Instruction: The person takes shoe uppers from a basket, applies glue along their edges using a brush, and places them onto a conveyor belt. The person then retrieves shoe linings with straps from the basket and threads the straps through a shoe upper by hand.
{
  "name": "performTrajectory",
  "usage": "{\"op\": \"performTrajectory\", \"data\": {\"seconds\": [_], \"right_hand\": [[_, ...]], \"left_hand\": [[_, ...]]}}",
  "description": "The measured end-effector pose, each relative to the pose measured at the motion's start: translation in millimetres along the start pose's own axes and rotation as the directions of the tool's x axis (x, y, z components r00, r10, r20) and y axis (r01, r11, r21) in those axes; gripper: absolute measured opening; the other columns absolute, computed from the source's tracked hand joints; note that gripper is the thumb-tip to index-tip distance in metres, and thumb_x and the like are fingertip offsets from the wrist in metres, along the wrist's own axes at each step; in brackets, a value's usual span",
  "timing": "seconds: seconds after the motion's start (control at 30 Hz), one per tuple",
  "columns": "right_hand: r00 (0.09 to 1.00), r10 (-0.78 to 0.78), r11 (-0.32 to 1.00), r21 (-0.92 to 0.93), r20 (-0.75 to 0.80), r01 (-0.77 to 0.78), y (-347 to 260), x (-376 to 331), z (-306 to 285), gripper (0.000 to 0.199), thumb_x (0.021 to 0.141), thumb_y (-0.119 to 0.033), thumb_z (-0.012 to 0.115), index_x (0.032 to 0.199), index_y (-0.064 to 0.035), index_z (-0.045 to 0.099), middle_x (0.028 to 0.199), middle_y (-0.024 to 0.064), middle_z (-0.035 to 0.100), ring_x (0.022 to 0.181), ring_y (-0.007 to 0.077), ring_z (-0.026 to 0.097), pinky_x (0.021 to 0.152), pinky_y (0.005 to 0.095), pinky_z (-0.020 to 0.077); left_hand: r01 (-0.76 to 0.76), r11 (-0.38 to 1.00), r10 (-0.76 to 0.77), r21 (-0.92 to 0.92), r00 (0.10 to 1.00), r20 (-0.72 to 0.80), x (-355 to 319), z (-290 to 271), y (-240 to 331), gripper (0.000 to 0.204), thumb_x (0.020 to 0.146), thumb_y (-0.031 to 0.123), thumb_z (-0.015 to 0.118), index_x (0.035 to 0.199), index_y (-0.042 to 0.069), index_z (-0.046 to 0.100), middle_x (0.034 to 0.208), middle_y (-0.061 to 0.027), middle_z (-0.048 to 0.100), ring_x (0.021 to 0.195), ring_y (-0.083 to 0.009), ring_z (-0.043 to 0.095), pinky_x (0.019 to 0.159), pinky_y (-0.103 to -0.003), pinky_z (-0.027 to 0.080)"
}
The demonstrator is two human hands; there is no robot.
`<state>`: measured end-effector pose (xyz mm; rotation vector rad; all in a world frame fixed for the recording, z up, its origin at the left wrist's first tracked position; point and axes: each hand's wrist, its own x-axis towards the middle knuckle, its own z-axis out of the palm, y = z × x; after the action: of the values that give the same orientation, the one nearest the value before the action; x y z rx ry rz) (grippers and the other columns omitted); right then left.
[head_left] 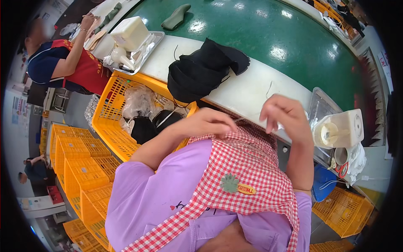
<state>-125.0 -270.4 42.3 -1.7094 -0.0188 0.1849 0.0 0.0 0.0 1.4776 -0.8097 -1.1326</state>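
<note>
My left hand [210,122] hovers in front of my checked apron, its fingers loosely bent and nothing visible in them. To its right, my right hand [287,115] hangs by the edge of the white worktop [273,90], fingers curved and apart, with nothing seen in its grasp. The far sides of both hands' fingers are partly hidden. Beyond my left hand, several black fabric pieces [195,73], which look like shoe uppers, lie bunched on the worktop. A thin thread [269,87] lies near my right hand.
An orange crate [121,138] at my left holds plastic bags and black pieces. A tray [157,38] carries a white container. On the right stands a translucent tub [342,128] near red-handled scissors [344,169]. A grey-green shoe-shaped piece [176,17] sits on the green surface. A co-worker [67,63] works far left.
</note>
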Motion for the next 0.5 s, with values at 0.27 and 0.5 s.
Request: {"op": "performTrajectory", "data": {"seconds": [0.27, 0.5], "right_hand": [[0.972, -0.007, 1.000, 0.026, -0.235, 0.014, 40.9, 39.7, -6.8, 0.024, 0.094, -0.018, 0.059, 0.104, 0.0011, 0.069, 0.087, 0.0042, 0.068, 0.060, 0.0085, 0.061, 0.052, 0.0204, 0.0436], [0.958, -0.001, 0.995, -0.094, -0.287, -0.028, 57.4, 68.8, -12.6, 0.022, 0.094, -0.017, 0.057, 0.099, 0.0001, 0.070, 0.090, 0.0035, 0.068, 0.062, 0.0081, 0.060, 0.056, 0.0218, 0.0429]], "left_hand": [[-0.062, 0.972, 0.206, 0.228, 0.693, -0.691, -114.6, -148.0, 44.7, 0.023, 0.093, 0.025, 0.061, 0.094, 0.004, 0.071, 0.066, 0.0019, 0.058, 0.057, -0.0054, 0.052, 0.054, -0.020, 0.041], [0.726, 0.543, 0.783, 0.423, -0.255, -0.568, -342.0, -356.9, 141.7, 0.033, 0.091, 0.043, 0.054, 0.096, 0.020, 0.077, 0.075, -0.0037, 0.070, 0.063, -0.0160, 0.063, 0.059, -0.031, 0.048]]}}
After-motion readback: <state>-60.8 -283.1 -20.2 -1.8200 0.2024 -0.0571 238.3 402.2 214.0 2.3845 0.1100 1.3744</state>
